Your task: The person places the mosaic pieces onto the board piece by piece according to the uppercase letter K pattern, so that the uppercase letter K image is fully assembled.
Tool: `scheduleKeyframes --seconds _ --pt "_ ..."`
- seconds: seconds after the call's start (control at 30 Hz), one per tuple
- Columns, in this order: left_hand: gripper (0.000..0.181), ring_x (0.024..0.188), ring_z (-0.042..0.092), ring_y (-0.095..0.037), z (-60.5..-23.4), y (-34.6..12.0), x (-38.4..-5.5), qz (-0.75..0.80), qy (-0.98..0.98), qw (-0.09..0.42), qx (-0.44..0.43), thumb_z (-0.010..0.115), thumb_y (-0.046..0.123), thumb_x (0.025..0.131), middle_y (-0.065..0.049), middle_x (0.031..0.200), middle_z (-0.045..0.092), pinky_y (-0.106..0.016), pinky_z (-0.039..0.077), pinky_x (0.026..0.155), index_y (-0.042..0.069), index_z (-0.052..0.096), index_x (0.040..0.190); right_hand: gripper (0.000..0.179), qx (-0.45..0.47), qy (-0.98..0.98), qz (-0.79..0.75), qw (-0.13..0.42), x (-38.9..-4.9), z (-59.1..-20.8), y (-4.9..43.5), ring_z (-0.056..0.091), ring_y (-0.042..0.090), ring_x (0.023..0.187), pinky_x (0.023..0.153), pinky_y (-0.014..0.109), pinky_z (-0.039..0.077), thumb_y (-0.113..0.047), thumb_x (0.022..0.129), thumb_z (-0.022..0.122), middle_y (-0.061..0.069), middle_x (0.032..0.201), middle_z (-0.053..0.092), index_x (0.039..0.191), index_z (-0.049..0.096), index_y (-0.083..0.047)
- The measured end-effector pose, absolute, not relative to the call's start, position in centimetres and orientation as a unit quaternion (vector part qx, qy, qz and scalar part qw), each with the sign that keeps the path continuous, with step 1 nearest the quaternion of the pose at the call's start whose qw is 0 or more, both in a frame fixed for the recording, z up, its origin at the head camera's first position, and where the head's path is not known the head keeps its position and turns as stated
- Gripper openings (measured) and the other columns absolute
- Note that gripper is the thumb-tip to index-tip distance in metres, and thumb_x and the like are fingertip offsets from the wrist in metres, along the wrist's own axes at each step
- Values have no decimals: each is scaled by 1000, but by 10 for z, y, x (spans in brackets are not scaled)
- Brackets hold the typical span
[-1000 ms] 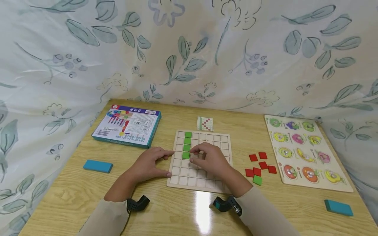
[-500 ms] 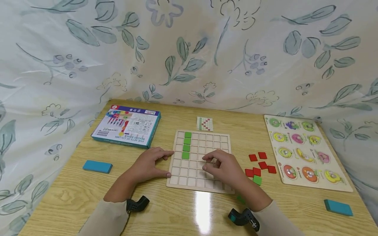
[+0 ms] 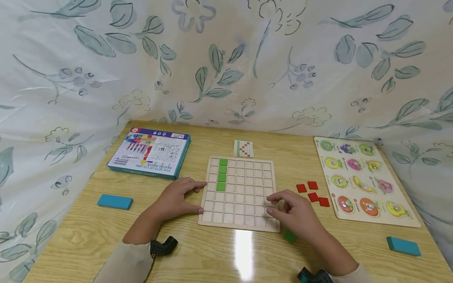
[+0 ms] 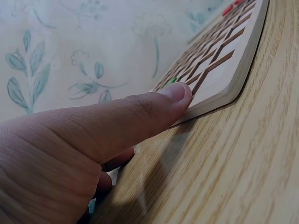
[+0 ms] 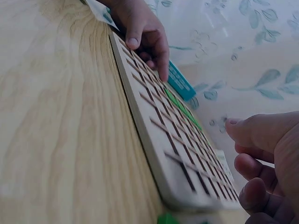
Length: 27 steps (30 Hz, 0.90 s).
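A square wooden grid board lies on the table, with a column of green tiles in its second column from the left. My left hand rests at the board's left edge, thumb and index finger apart and touching the rim; the left wrist view shows the thumb on the corner. Over the board's right edge is my right hand, fingers loosely bent, thumb and index apart with nothing between them. A loose green tile lies just under that hand, partly hidden by it.
Several red tiles lie right of the board. Behind it is a small pattern card. A boxed toy and a blue block stand left; a fruit puzzle board and another blue block are right.
My right hand has moved from beside the green column rightward to the board's right edge, now hiding some loose tiles and uncovering the grid. My left hand stays at the rim.
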<state>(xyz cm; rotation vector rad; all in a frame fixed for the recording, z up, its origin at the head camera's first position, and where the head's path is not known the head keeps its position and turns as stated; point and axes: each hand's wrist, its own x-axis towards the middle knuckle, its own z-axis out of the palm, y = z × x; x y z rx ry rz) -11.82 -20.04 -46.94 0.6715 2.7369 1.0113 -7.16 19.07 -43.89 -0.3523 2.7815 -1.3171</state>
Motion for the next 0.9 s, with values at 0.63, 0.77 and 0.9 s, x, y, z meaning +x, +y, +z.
scheduleKeyframes --seconds 0.63,0.77,0.9 --pt "80 96 53 -12 -470 -201 -117 333 913 71 224 96 48 78 15 105 59 -40 46 89 24 67 149 27 -36 932 -359 -39 -37 -454 259 49 12 62 56 27 41 -21 88 91 -5 82 59 111 79 -26" --pt "80 96 53 -13 -468 -201 -117 337 912 69 224 96 46 77 13 106 59 -41 46 88 23 67 148 29 -26 937 -342 -61 -32 -457 267 48 11 63 56 27 39 -19 89 90 -3 92 61 114 78 -24" --pt "80 97 53 -13 -468 -200 -117 336 913 73 221 96 46 78 13 106 59 -41 46 89 23 67 148 30 -12 943 -326 -67 -30 -459 273 48 10 63 56 27 39 -20 89 90 -2 93 58 117 77 -22"
